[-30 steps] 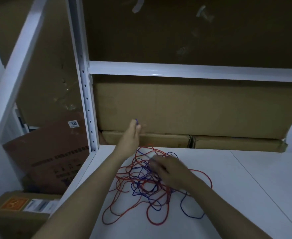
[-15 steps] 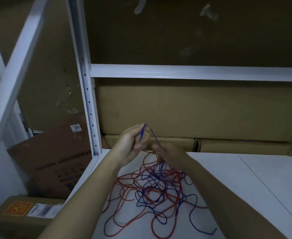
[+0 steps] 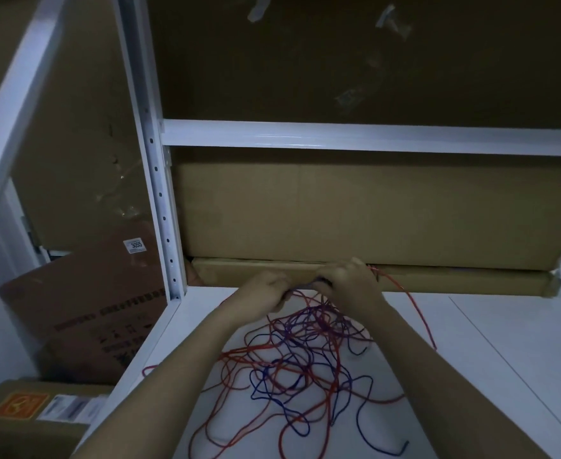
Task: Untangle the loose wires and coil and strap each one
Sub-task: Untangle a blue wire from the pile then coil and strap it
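Both the left hand (image 3: 265,294) and the right hand (image 3: 350,283) pinch wires (image 3: 305,359) at 12 o'clock of the tangle.

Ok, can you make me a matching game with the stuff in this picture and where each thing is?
Things:
1. red wire
2. blue wire end
3. box with the orange sticker
4. white sticker reading 3055

Places:
A. bottom left corner, below the shelf
B. on the brown box leaning left of the shelf post
C. arching up to the right hand
D. lying on the white shelf, nearest the camera

Pairs: 1-C, 2-D, 3-A, 4-B
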Motion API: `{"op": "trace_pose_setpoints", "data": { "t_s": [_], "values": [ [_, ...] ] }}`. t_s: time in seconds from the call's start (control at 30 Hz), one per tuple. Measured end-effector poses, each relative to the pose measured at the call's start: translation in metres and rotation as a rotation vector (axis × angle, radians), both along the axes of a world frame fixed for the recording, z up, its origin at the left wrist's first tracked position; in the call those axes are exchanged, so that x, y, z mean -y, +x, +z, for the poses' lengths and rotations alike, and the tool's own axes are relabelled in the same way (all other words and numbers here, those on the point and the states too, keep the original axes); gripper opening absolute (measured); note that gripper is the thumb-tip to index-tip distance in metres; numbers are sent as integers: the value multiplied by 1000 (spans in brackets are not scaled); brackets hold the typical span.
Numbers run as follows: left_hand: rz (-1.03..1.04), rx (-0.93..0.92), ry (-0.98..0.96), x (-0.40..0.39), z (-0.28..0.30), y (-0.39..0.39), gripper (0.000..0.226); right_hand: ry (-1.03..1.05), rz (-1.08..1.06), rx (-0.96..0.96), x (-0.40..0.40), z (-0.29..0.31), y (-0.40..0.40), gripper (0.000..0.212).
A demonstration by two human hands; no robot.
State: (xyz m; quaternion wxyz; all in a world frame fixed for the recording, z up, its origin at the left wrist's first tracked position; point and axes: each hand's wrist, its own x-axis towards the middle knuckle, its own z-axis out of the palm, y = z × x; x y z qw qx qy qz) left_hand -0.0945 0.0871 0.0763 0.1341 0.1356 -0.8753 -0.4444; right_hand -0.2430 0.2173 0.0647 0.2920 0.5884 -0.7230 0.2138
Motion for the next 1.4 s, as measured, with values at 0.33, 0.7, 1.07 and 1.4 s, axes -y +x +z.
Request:
{"op": "trace_pose_setpoints", "data": {
  "t_s": [0.33, 0.7, 1.07, 1.4],
  "values": [
    [27, -566, 737, -4, 64, 5, 31, -64, 178, 978, -3, -20, 9, 50],
    [367, -427, 239, -16, 73, -22, 46, -458, 129, 756, 11, 31, 27, 19],
    [229, -368, 295, -20, 62, -19, 51, -192, 472, 1013, 5, 35, 34, 8],
    [66, -408, 253, -7, 87, -11, 41, -175, 415, 980, -8, 80, 28, 14]
  ]
}}
